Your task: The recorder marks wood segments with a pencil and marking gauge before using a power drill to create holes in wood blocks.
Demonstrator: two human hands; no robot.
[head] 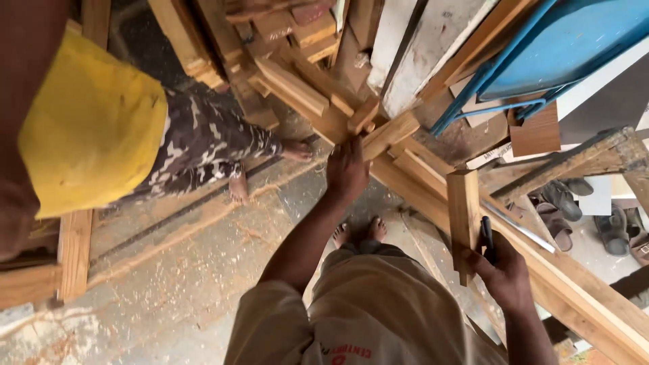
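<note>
Both hands (pixel 347 170) (pixel 503 270) grip the wooden frame (pixel 464 203)

The concrete floor (pixel 176 284) is strewn with pale sawdust (pixel 169 297), thickest to the left of the person's bare feet (pixel 358 233). Beyond those feet a stack of timber offcuts (pixel 284 61) stands on it. To their right, past the long wooden beam (pixel 574 284), several sandals (pixel 574 209) lie on it.

Soft daylight, mild blur, wide-angle edge distortion
</note>
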